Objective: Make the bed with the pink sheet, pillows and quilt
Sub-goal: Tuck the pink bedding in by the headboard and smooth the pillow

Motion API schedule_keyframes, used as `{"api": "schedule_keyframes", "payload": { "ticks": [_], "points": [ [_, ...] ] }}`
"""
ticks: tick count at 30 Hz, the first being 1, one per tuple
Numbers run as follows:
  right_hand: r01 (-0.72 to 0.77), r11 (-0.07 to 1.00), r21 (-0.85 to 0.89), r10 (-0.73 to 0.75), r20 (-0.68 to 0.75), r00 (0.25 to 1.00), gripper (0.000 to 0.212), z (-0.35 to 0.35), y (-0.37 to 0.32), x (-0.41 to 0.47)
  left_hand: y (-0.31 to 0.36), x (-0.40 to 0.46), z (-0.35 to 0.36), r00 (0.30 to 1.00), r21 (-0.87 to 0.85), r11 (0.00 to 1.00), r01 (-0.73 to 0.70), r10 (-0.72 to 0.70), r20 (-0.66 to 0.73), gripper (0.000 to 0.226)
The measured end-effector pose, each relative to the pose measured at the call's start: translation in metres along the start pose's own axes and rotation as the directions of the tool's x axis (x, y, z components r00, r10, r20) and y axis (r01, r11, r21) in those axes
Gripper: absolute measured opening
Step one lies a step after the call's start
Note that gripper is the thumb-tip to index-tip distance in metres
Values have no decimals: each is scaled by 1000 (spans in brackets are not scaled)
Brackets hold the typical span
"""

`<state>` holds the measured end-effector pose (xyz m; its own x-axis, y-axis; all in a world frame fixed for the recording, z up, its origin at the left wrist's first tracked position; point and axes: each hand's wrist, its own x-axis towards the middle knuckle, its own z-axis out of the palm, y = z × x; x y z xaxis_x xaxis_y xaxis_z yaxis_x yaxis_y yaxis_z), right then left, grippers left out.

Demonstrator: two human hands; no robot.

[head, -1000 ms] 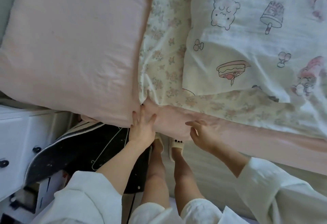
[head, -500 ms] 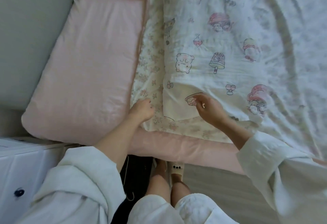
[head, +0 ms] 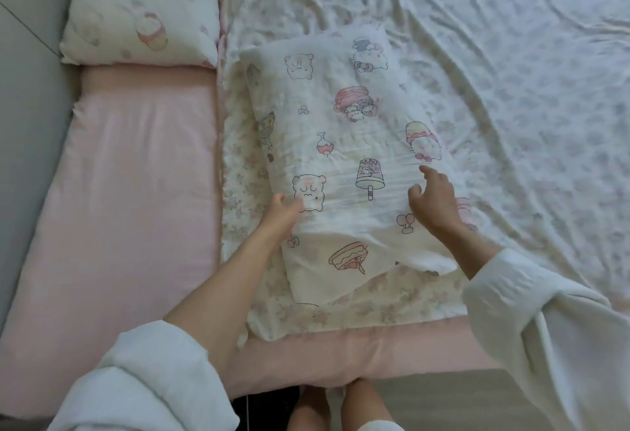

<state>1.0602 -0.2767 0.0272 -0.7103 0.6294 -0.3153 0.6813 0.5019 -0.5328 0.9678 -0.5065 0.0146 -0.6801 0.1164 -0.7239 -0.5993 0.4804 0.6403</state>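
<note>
A white cartoon-print pillow [head: 341,137] lies slanted on the floral quilt [head: 494,72], which is spread, wrinkled, over the bed. My left hand [head: 283,214] rests on the pillow's left side by a bear print, fingers touching the fabric. On the pillow's right side sits my right hand [head: 434,200], its fingers loosely bent and holding nothing. The pink sheet [head: 392,352] shows along the near bed edge below the quilt. To the left lies a long pink pillow [head: 136,209], with a second cartoon-print pillow [head: 143,11] beyond it.
A grey wall [head: 24,96] runs along the left of the pink pillow. My bare legs [head: 337,406] stand against the bed's near edge on a light floor [head: 443,403]. White sleeves cover both my forearms partway.
My hands have left the pink sheet at the bed's edge and moved up onto the cartoon-print pillow. The view has lifted from the bed's edge to its top.
</note>
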Motion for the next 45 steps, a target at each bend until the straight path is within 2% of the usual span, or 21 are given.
{"api": "schedule_keyframes", "payload": {
  "ticks": [2,4,7,11,14,17,19,21,24,26,30,32,38,43,45],
  "points": [
    [-24,999,-24,24,-8,1000,51,-2,2,14,13,12,6,1000,1,1000,9,-9,-15,35],
    [-43,999,-11,43,-14,999,52,-3,4,28,23,23,10,998,86,996,-5,10,-61,57],
    [-143,985,96,145,-9,989,54,-6,3,50,31,39,14,990,156,988,-8,30,-139,83],
    [-195,976,99,196,-10,980,66,-3,3,86,41,69,19,971,112,994,-16,42,-235,98],
    [-285,954,89,281,56,958,68,2,6,112,43,96,22,962,70,998,5,14,-272,103],
    [-305,947,104,298,79,951,77,8,9,135,40,123,22,955,37,999,-35,44,-295,106],
    [-284,948,140,276,74,958,69,8,12,153,40,138,22,955,-7,999,-43,39,-295,108],
    [-265,944,194,256,73,964,55,10,17,169,47,149,21,947,-92,996,-17,-14,-321,105],
    [-273,939,209,268,51,962,63,12,11,177,66,158,17,930,-165,986,8,-68,-362,87],
    [-281,930,236,276,53,960,58,8,-4,170,74,158,12,917,-118,993,-22,-27,-399,72],
    [-307,882,358,278,131,951,42,7,-37,148,75,152,-12,885,-1,998,-65,58,-462,61],
    [-314,864,394,277,149,949,43,14,-50,131,77,141,-32,860,84,994,-70,102,-500,52],
    [-279,829,485,232,156,960,45,49,-120,62,79,87,-126,736,272,961,-55,223,-639,47],
    [-212,820,532,137,177,975,54,105,-183,20,49,63,-216,646,321,947,-21,258,-718,45],
    [-187,815,549,97,188,977,49,124,-205,2,38,61,-245,614,343,939,28,254,-747,42]
  ]
}}
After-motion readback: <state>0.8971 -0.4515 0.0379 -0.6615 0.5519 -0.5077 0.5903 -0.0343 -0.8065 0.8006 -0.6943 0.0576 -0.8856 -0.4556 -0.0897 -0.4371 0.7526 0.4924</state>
